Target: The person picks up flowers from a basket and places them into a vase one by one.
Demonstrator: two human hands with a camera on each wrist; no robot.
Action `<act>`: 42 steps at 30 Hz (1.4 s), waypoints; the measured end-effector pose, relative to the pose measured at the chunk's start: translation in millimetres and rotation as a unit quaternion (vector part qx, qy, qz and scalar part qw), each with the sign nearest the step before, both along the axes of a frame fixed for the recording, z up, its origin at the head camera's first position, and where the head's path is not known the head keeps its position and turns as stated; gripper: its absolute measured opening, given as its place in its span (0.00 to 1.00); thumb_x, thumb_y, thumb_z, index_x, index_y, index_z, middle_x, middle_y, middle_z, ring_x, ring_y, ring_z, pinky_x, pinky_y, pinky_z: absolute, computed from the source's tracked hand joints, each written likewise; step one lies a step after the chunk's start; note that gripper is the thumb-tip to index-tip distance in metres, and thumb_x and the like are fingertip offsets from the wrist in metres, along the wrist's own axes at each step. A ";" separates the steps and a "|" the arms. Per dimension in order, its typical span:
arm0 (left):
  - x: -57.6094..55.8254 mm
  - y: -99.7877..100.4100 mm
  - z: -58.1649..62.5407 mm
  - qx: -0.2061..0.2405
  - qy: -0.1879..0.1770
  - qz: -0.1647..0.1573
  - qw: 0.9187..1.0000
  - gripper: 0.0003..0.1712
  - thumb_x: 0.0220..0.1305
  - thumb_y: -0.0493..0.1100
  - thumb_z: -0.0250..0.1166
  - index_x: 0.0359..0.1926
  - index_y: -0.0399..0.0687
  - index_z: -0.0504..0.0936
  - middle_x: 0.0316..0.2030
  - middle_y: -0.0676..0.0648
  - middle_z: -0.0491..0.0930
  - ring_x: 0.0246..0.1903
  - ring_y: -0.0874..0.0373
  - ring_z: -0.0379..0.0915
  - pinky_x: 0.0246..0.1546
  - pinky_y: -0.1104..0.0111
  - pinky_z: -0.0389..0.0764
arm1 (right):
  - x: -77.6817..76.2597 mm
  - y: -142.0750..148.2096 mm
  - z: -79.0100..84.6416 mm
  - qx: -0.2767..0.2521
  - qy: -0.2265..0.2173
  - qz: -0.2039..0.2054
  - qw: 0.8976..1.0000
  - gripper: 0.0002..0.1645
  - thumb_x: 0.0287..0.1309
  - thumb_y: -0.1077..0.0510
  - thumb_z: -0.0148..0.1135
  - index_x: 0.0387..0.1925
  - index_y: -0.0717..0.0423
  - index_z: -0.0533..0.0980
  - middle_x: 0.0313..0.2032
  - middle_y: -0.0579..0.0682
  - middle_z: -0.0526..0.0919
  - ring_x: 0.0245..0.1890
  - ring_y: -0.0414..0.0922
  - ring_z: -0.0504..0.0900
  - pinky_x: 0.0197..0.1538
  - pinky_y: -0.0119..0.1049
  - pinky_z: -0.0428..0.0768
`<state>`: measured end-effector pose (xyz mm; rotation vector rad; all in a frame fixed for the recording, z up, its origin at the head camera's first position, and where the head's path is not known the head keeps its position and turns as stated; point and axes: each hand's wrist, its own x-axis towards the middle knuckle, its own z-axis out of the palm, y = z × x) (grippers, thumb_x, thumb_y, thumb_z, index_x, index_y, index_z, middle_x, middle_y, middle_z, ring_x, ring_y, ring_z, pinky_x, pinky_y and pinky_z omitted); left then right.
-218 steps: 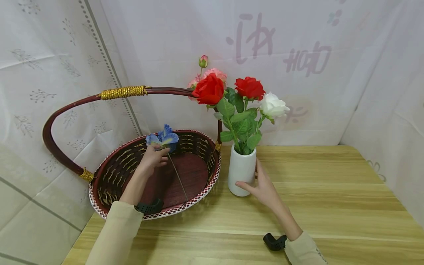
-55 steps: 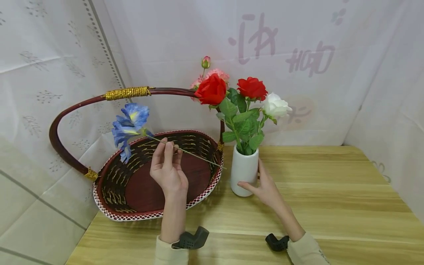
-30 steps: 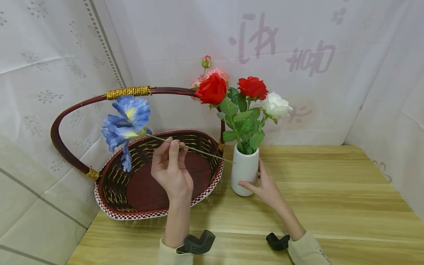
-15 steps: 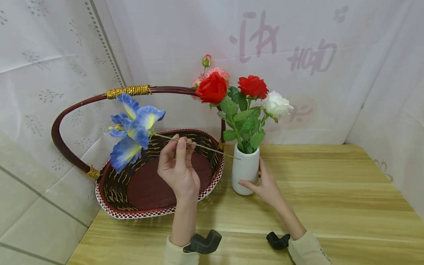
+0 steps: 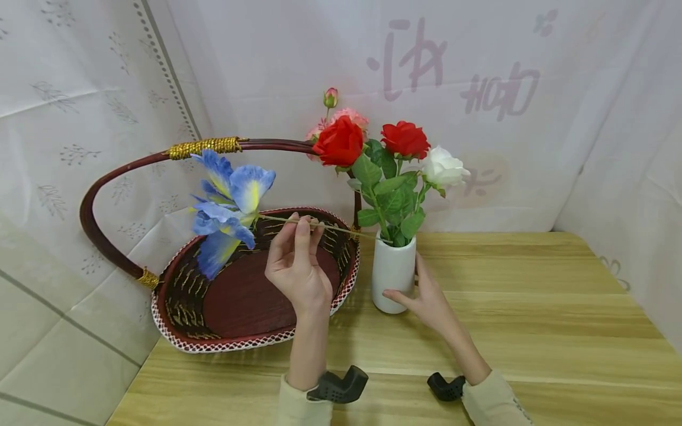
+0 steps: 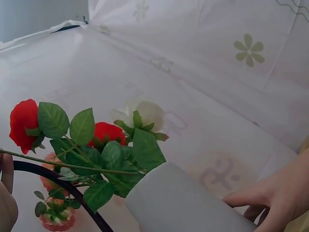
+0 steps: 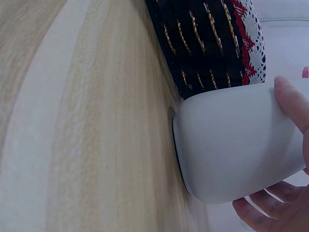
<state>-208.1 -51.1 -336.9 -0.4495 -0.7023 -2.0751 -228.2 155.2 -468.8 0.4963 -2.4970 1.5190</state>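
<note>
A blue iris (image 5: 229, 204) with yellow streaks hangs above the basket, its thin stem slanting right and slightly down. My left hand (image 5: 301, 266) pinches that stem between thumb and fingers. The stem's end reaches the mouth of the white vase (image 5: 393, 275); whether it is inside I cannot tell. My right hand (image 5: 426, 299) grips the vase's lower right side, thumb in front, as the right wrist view also shows. Red roses (image 5: 406, 140), a white rose (image 5: 443, 167) and pink flowers (image 5: 348, 117) rise above the vase among green leaves.
A dark red woven basket (image 5: 224, 346) with a white lace rim stands left of the vase on the wooden table (image 5: 522, 307). Its tall handle (image 5: 205, 147), bound in gold, arches behind the iris. Patterned white cloth (image 5: 479, 59) hangs behind.
Earlier my left hand held the iris low over the basket. It has since lifted the flower, turned the stem towards the vase and moved right. My right hand has stayed on the vase.
</note>
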 end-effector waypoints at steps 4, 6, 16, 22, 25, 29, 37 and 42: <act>-3.9 3.4 -2.0 -0.014 0.003 0.002 1.000 0.11 0.64 0.24 0.65 0.40 0.39 0.89 0.40 0.41 0.87 0.37 0.50 0.85 0.44 0.57 0.87 | 0.0 -0.2 0.0 0.001 0.003 0.000 1.000 0.67 0.54 0.44 0.78 0.81 0.52 0.43 0.74 0.61 0.59 0.69 0.59 0.67 0.63 0.60 0.74; -5.2 5.4 -3.5 -0.022 -0.002 0.005 1.000 0.12 0.64 0.23 0.65 0.41 0.40 0.90 0.41 0.40 0.87 0.38 0.50 0.85 0.44 0.57 0.87 | 0.0 -0.3 0.1 0.000 0.005 0.000 1.000 0.68 0.54 0.45 0.78 0.81 0.52 0.42 0.74 0.61 0.59 0.69 0.59 0.67 0.63 0.60 0.74; -9.7 18.8 -10.5 -0.085 -0.038 0.029 0.995 0.11 0.63 0.26 0.68 0.41 0.44 0.90 0.40 0.43 0.87 0.39 0.53 0.85 0.44 0.54 0.87 | -0.2 -0.2 -0.1 0.001 0.011 -0.002 1.000 0.67 0.53 0.45 0.78 0.81 0.51 0.44 0.73 0.60 0.61 0.68 0.58 0.67 0.62 0.59 0.75; -12.4 27.7 -14.5 -0.090 -0.049 0.026 0.994 0.10 0.61 0.27 0.70 0.40 0.44 0.90 0.38 0.44 0.87 0.38 0.54 0.85 0.44 0.57 0.87 | 0.1 -0.1 -0.1 0.003 0.017 -0.001 1.000 0.67 0.53 0.45 0.78 0.80 0.52 0.44 0.73 0.60 0.60 0.69 0.58 0.67 0.62 0.60 0.75; -13.8 31.2 -16.4 -0.094 -0.058 0.024 0.994 0.10 0.61 0.26 0.69 0.40 0.41 0.90 0.38 0.44 0.87 0.38 0.53 0.84 0.44 0.56 0.87 | -0.1 -0.3 -0.2 0.007 0.019 -0.003 1.000 0.66 0.53 0.45 0.78 0.80 0.51 0.45 0.73 0.60 0.61 0.69 0.58 0.67 0.62 0.60 0.75; -14.2 34.1 -18.0 -0.113 -0.087 0.030 0.989 0.06 0.63 0.27 0.69 0.41 0.33 0.87 0.38 0.44 0.86 0.37 0.52 0.84 0.44 0.53 0.86 | -0.5 -0.8 -0.2 0.011 0.019 -0.004 1.000 0.66 0.53 0.44 0.78 0.80 0.51 0.45 0.73 0.60 0.61 0.69 0.58 0.67 0.62 0.59 0.76; -14.5 37.6 -20.8 -0.122 -0.148 0.001 0.981 0.07 0.64 0.29 0.68 0.43 0.28 0.84 0.39 0.42 0.84 0.37 0.50 0.84 0.45 0.50 0.85 | -1.1 -1.1 -0.7 0.004 0.019 -0.002 1.000 0.66 0.53 0.45 0.78 0.80 0.51 0.45 0.73 0.59 0.61 0.69 0.57 0.67 0.61 0.60 0.76; -16.6 39.0 -22.1 -0.116 -0.159 -0.017 0.980 0.11 0.65 0.28 0.67 0.43 0.20 0.79 0.37 0.43 0.84 0.36 0.53 0.83 0.44 0.55 0.86 | -0.6 -0.8 -0.4 0.001 0.016 -0.003 1.000 0.66 0.53 0.45 0.78 0.80 0.51 0.45 0.73 0.59 0.61 0.69 0.57 0.67 0.61 0.60 0.75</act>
